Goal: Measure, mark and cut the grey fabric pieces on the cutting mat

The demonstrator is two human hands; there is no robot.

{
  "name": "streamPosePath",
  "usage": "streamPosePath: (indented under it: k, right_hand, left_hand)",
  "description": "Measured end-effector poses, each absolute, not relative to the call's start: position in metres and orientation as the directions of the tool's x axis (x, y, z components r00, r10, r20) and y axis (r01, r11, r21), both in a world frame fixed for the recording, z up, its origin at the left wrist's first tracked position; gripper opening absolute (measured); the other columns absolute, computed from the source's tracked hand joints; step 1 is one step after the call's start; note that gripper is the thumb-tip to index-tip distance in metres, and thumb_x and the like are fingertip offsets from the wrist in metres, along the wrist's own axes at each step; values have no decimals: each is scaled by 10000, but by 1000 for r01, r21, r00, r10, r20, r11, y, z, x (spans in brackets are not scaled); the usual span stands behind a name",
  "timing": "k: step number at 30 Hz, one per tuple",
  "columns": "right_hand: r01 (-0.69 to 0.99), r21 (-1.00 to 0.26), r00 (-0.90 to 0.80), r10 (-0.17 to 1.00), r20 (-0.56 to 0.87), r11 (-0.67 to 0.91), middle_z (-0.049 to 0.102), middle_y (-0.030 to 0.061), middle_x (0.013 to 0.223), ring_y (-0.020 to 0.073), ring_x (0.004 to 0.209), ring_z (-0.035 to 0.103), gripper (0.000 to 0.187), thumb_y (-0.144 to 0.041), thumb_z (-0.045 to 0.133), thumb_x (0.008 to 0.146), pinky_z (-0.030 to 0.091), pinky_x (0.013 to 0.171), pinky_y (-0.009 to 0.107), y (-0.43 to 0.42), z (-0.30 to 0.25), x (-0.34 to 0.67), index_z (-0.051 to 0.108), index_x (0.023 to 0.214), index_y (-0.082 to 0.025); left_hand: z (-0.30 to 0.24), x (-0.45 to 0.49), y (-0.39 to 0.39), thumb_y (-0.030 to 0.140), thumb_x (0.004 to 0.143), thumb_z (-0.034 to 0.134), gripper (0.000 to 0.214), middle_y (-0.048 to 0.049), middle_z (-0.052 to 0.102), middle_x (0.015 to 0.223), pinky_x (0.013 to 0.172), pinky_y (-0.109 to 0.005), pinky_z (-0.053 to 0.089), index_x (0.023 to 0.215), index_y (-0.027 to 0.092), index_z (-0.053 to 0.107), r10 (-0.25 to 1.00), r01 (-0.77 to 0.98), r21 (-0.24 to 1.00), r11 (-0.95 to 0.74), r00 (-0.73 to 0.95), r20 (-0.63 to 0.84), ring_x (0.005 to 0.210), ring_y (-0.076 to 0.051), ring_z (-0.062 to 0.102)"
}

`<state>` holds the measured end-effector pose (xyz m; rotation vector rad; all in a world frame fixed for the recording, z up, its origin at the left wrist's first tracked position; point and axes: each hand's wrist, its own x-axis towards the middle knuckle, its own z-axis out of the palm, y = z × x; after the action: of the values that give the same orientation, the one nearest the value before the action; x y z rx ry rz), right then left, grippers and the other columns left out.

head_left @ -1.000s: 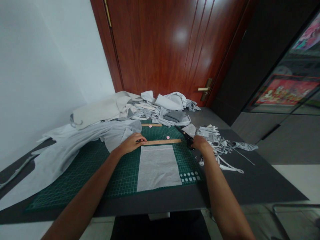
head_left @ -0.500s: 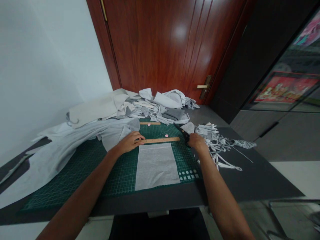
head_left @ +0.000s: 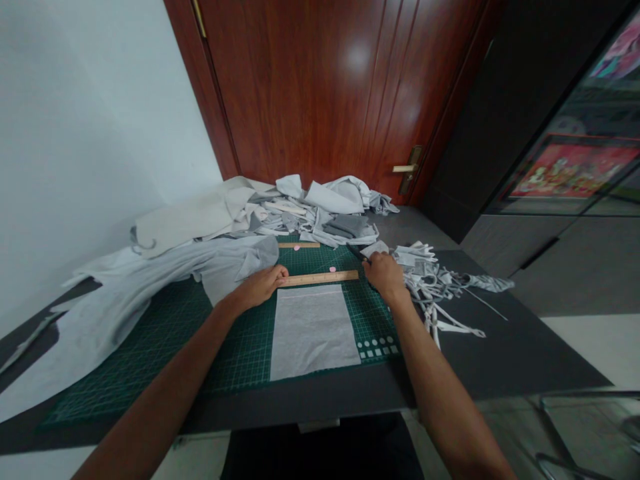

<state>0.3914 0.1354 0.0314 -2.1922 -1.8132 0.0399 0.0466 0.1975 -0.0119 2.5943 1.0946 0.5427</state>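
Left hand [head_left: 261, 285] is resting half open and pressing wooden ruler [head_left: 320, 278] on green cutting mat [head_left: 240, 347], while right hand [head_left: 384, 277] is curling closed around black scissors [head_left: 356, 252].

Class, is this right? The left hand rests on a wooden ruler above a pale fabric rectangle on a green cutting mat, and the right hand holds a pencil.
No: in the head view, the right hand holds black scissors, not a pencil. The left hand on the wooden ruler stands as stated.
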Motion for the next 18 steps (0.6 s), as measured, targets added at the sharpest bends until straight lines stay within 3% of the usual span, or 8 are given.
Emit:
streamPosePath:
  k: [4,8,11,18]
  right_hand:
    - [931,-295,-116,941,318,214,676,117,1148,230,1102,601,265,-301,523,1030,451,996,331,143,29,374,678,1205,-179]
    - [818,-298,-345,834,430,492,674,114,1143,248,1062,568,252,-241,621,978,430,983,379,149,16,364,693,1211,-175]
    - [745,-362,-394,807,440,561,697,125,1135,265,1071,575,207,-197,630,967,417,983,409,153,6,363,724,1148,-166]
    - [618,-467,-508,775,376,632,766,72,1057,182,1015,681,169,-92,622,951,477,942,287,165,-11,368,749,1030,-170]
  left_hand:
    - [-7,48,196,354,1011,382,234,-60,677,1032,832,-353,504,1064,221,566,718,610,388,-690,642,268,914,-238,647]
    - [-3,48,195,354,1017,366,255,-76,680,1044,880,-371,500,1055,208,572,713,609,375,-699,629,309,954,-251,644]
    - [-2,50,192,364,1022,360,268,-77,682,1041,879,-370,501,1048,207,576,694,590,374,-715,660,287,962,-253,647]
    - [-2,52,185,390,1045,358,307,-80,676,1061,899,-343,495,1083,196,594,647,526,408,-746,717,259,981,-234,647]
